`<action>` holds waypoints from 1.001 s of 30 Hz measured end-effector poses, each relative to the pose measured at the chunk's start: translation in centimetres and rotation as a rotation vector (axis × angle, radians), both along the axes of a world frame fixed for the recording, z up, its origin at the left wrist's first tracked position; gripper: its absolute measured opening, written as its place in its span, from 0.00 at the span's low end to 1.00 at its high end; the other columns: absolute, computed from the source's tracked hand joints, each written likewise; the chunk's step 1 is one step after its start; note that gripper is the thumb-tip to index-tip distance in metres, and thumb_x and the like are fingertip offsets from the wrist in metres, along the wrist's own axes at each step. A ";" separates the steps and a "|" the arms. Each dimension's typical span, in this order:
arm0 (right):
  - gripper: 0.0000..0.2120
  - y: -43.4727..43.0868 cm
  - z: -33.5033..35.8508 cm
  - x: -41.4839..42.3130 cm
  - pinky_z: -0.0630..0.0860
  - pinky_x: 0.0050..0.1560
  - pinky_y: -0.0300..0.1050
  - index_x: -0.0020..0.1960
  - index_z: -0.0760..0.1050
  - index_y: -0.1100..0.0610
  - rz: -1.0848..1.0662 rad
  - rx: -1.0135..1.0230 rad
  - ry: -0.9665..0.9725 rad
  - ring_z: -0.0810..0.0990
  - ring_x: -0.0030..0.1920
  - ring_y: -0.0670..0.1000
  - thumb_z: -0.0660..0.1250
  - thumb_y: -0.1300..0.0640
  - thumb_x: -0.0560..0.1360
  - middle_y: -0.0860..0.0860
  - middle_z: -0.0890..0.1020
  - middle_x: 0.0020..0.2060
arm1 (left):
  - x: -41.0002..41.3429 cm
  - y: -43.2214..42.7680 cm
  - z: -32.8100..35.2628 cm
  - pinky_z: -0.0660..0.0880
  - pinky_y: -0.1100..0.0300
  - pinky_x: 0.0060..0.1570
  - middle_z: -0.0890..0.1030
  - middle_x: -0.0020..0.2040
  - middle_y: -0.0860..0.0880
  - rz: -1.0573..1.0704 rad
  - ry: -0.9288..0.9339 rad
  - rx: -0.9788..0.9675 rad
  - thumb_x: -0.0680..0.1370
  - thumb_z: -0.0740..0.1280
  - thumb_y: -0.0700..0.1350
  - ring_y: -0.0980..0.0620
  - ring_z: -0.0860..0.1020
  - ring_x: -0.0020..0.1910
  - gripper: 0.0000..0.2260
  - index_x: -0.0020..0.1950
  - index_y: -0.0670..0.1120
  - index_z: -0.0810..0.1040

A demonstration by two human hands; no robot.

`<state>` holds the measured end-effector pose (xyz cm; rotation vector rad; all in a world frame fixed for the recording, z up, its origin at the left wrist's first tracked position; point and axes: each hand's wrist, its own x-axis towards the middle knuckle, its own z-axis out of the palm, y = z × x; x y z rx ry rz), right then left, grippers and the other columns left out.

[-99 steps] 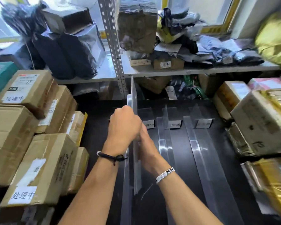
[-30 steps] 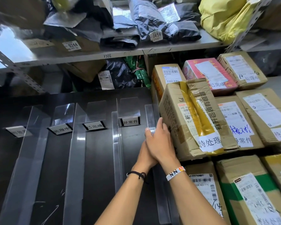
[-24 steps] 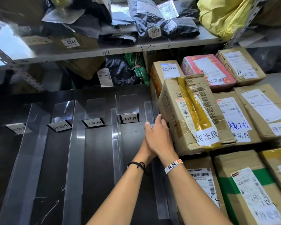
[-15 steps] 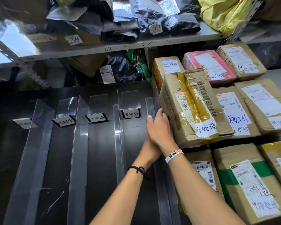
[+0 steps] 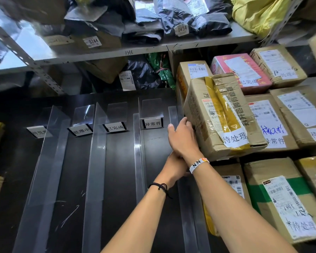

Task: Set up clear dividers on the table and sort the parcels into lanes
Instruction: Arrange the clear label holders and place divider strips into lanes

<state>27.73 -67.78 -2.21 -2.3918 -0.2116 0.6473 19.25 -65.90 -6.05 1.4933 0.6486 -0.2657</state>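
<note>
Dark table [image 5: 120, 161], clear dividers [image 5: 97, 161] upright. Pressing flat right hand [image 5: 182, 139] against taped box [image 5: 221, 115], likely making room. Cannot tell left hand [image 5: 171, 167]'s grip.

**Counts.** Four clear dividers [image 5: 97, 161] on the table [image 5: 120, 179]; four lane labels [image 5: 152, 123]; at least nine boxed parcels [image 5: 281, 198] at right; two hands, left hand [image 5: 171, 168] and right hand [image 5: 182, 141]; two wristbands [image 5: 199, 162], one per wrist; two numbered tags [image 5: 92, 41] on the shelf [image 5: 117, 53].
</note>
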 end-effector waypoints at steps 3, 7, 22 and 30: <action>0.36 0.0 0.0 0.0 0.56 0.79 0.53 0.84 0.43 0.67 0.015 -0.017 -0.011 0.57 0.82 0.61 0.55 0.47 0.87 0.63 0.54 0.83 | -0.1 0.0 0.0 0.77 0.69 0.34 0.82 0.47 0.54 0.021 0.016 -0.040 0.86 0.61 0.38 0.62 0.82 0.41 0.11 0.52 0.54 0.76; 0.34 -0.1 0.1 0.0 0.57 0.79 0.54 0.84 0.44 0.67 0.057 -0.050 -0.052 0.58 0.81 0.62 0.55 0.52 0.87 0.61 0.54 0.83 | -0.2 -0.2 0.5 0.78 0.66 0.34 0.82 0.46 0.55 0.024 0.038 -0.055 0.86 0.61 0.40 0.60 0.82 0.42 0.10 0.51 0.55 0.76; 0.31 -1.0 1.6 -1.9 0.51 0.79 0.41 0.84 0.55 0.60 0.127 0.054 -0.258 0.54 0.83 0.53 0.56 0.64 0.82 0.53 0.53 0.85 | -0.6 0.9 1.5 0.74 0.61 0.41 0.79 0.41 0.48 -0.038 0.025 0.013 0.85 0.61 0.34 0.54 0.75 0.41 0.11 0.47 0.46 0.76; 0.24 -0.1 5.8 -3.8 0.58 0.79 0.45 0.82 0.65 0.57 0.093 0.129 -0.430 0.64 0.80 0.50 0.57 0.56 0.86 0.52 0.66 0.81 | -0.3 6.1 7.1 0.71 0.56 0.69 0.75 0.71 0.47 -0.087 -0.226 0.542 0.84 0.66 0.40 0.51 0.73 0.69 0.15 0.71 0.44 0.73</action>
